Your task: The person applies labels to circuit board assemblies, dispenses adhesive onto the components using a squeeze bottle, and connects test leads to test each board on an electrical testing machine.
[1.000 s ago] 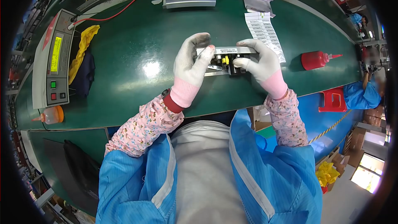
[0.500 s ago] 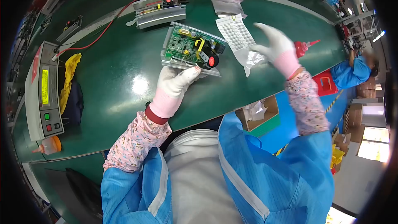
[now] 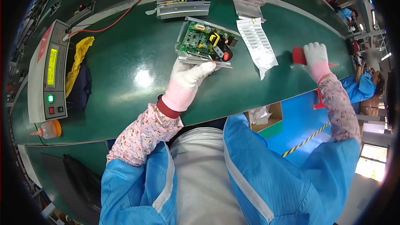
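My left hand (image 3: 189,75), in a white and pink glove, grips the near edge of a metal-framed circuit board (image 3: 204,41). The board's green component side faces up, with a yellow-wrapped part and a round black part with a red top. At the right, my gloved right hand (image 3: 316,58) is wrapped over a red bottle (image 3: 298,56), whose thin tip shows beyond the hand. Between the two hands lies a white label sheet (image 3: 255,43) with printed rows.
A tester with a lit display (image 3: 51,68) stands at left beside a yellow cloth (image 3: 81,56). An orange-capped bottle (image 3: 50,129) is below it. Another metal-framed unit (image 3: 183,9) is at the back. A co-worker (image 3: 366,83) is at far right.
The board has turned from edge-on to component side up in my left hand. My right hand let go of it, passed over the label sheet and took hold of the red bottle.
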The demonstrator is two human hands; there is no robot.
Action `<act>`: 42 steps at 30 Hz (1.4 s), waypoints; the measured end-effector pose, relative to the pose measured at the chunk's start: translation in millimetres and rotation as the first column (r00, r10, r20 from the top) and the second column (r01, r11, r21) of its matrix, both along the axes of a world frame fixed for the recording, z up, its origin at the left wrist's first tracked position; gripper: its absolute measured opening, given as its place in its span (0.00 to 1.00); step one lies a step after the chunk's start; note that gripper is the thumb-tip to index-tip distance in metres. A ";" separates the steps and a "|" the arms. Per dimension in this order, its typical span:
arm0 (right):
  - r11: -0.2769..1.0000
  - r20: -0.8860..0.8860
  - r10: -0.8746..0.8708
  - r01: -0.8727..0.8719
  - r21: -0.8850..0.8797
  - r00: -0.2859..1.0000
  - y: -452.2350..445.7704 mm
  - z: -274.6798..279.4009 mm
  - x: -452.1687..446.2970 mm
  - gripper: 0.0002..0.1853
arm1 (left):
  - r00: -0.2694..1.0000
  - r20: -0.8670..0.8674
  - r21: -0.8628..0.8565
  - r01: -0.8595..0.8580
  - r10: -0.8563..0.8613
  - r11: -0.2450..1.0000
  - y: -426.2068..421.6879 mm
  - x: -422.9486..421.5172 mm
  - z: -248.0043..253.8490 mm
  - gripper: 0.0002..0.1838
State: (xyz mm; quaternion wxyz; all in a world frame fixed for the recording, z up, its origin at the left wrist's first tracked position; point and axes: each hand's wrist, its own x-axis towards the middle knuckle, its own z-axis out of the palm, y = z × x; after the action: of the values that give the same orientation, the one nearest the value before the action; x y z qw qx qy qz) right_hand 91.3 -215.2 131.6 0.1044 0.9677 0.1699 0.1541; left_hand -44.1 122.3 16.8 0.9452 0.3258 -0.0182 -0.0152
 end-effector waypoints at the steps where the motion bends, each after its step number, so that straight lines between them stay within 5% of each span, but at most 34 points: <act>1: 0.998 0.004 -0.002 0.002 0.058 1.000 0.2 1.8 -2.6 0.20 | 1.000 0.003 0.001 -0.009 0.009 1.000 -0.1 -0.1 1.2 0.20; 3: 0.984 0.005 0.005 -0.005 0.177 1.000 0.7 4.6 -9.0 0.19 | 0.999 0.003 0.005 -0.039 0.039 0.999 1.1 -2.0 2.1 0.18; 4: 0.829 -0.056 -0.046 0.070 0.555 0.997 17.7 5.6 -18.5 0.20 | 0.998 -0.004 0.007 -0.058 0.058 0.998 2.4 -1.3 2.1 0.18; 5: 0.532 -0.142 -0.069 0.157 0.832 0.987 42.2 3.8 -34.7 0.22 | 0.998 -0.010 0.047 -0.062 0.062 0.997 3.1 -0.8 1.6 0.20; 6: 0.534 -0.152 -0.053 0.157 0.831 0.987 62.2 -0.9 -48.7 0.22 | 0.998 -0.017 0.087 -0.063 0.065 0.994 3.7 -0.1 1.0 0.21; 7: 0.108 -0.077 0.214 0.055 0.993 0.974 80.9 -5.1 -63.1 0.25 | 0.998 -0.023 0.127 -0.061 0.064 0.990 3.6 0.3 0.4 0.23; 8: -0.355 0.105 0.405 0.051 0.933 0.908 96.6 -8.6 -74.2 0.28 | 0.998 -0.030 0.165 -0.058 0.063 0.985 3.1 0.0 -0.5 0.24; 10: -0.438 0.206 0.499 0.040 0.898 0.842 116.6 -33.6 -88.3 0.32 | 0.996 -0.042 0.168 -0.075 0.084 0.983 3.5 -1.9 -5.3 0.22; 13: -0.366 0.337 0.460 -0.170 0.915 0.822 143.7 -61.3 -98.3 0.40 | 0.993 -0.053 0.164 -0.093 0.102 0.982 3.0 -3.6 -13.4 0.18; 29: -0.371 0.241 0.423 -0.076 0.926 0.873 162.8 -58.6 -117.7 0.44 | 0.989 -0.046 0.230 -0.128 0.142 0.965 -2.6 -2.2 -16.2 0.22; 33: -0.272 0.274 0.368 -0.178 0.946 0.888 154.7 -74.9 -112.6 0.41 | 0.993 -0.032 0.283 -0.101 0.114 0.954 -3.5 -3.1 -17.3 0.23; 42: -0.342 0.285 0.414 -0.142 0.929 0.864 158.1 -71.1 -114.7 0.35 | 0.990 -0.061 0.245 -0.111 0.129 0.963 -1.8 -2.3 -17.3 0.23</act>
State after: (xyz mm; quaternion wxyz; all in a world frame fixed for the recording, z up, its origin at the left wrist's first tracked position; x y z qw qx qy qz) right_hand -23.4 -57.1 60.5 -0.7496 0.6020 0.2225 0.1616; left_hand -46.4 120.5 -0.5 0.8978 0.4378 0.0397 0.0276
